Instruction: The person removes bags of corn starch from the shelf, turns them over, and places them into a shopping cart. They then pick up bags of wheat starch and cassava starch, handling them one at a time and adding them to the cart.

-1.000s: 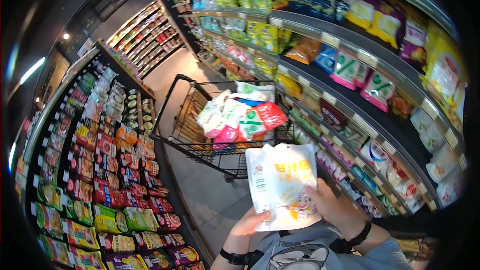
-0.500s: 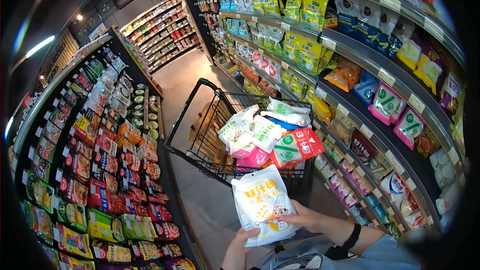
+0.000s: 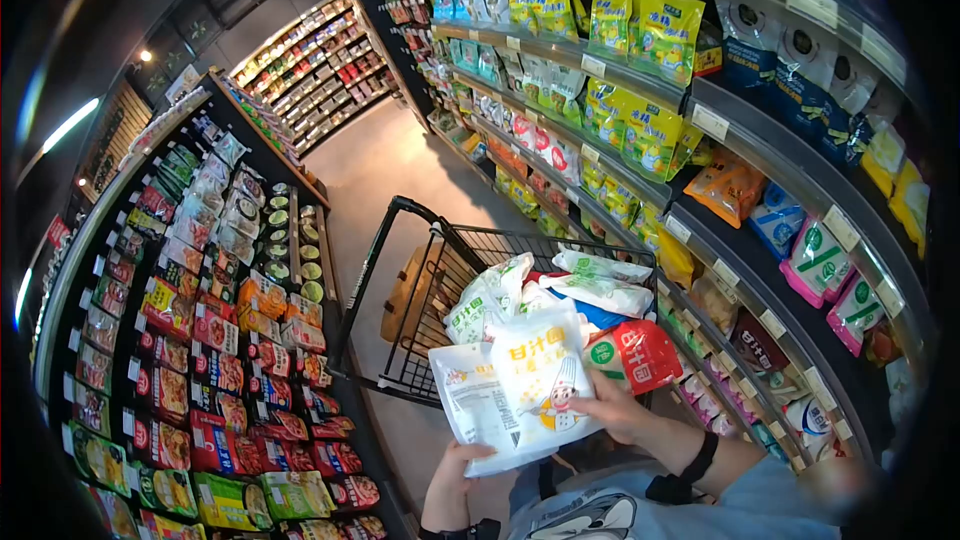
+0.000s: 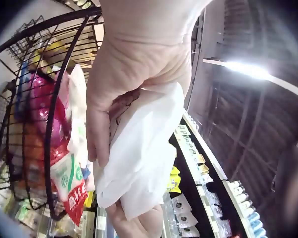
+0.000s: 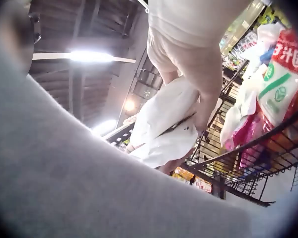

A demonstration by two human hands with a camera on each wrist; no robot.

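Observation:
Two white printed bags overlap in front of my chest in the head view. My right hand (image 3: pixel 618 410) grips the front bag (image 3: pixel 540 365), with the thumb over its lower right side beside a printed chef figure. The rear bag (image 3: pixel 466 402) sticks out to the left, and my left hand (image 3: pixel 455 475) holds its lower corner, thumb on top. In the left wrist view, white wrapping (image 4: pixel 144 144) is clasped between thumb and fingers. From the right wrist, the bags (image 5: pixel 164 124) show edge-on with a dark gap between them. My fingers underneath are mostly hidden.
Just beyond the bags stands a black wire shopping cart (image 3: pixel 338 355), holding white-and-green bags (image 3: pixel 490 300) and a red bag (image 3: pixel 648 355). Stocked shelves (image 3: pixel 640 70) rise along the right. A sloped display of packaged food (image 3: pixel 215 360) lines the left. Grey aisle floor (image 3: pixel 375 155) runs ahead.
The single visible front bag has become two, the rear one now showing out to the left. Seen from the head, the cart sits lower and nearer.

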